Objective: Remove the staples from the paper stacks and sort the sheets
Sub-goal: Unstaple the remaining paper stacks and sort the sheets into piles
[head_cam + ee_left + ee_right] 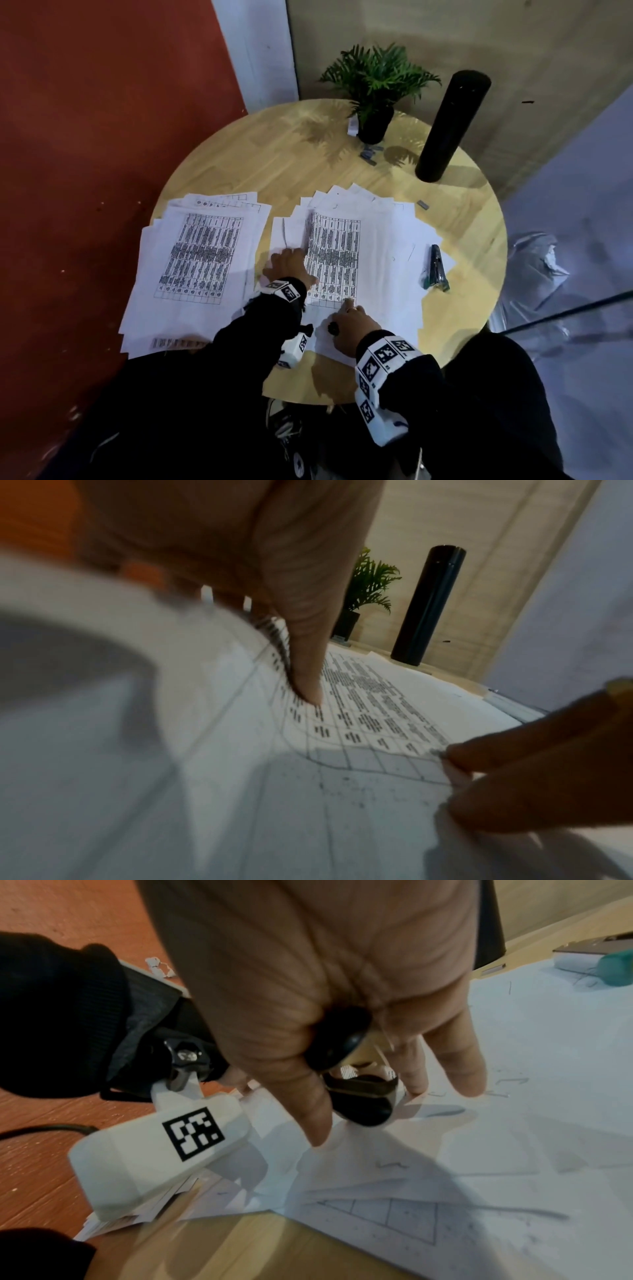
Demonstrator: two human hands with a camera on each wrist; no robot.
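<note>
Over the round table (239, 154) we press our left hand (287, 262) flat on the right paper stack (376, 246) while our right hand (352, 329) grips a black staple remover (346, 1053), its jaws hidden by fingers.

Head cam: high, looks steeply down on round table (219, 164), whole top in frame. L wrist cam: very close, low over printed sheet (369, 718), faces far wall. R wrist cam: close, faces down-left. All share sheet.
</note>
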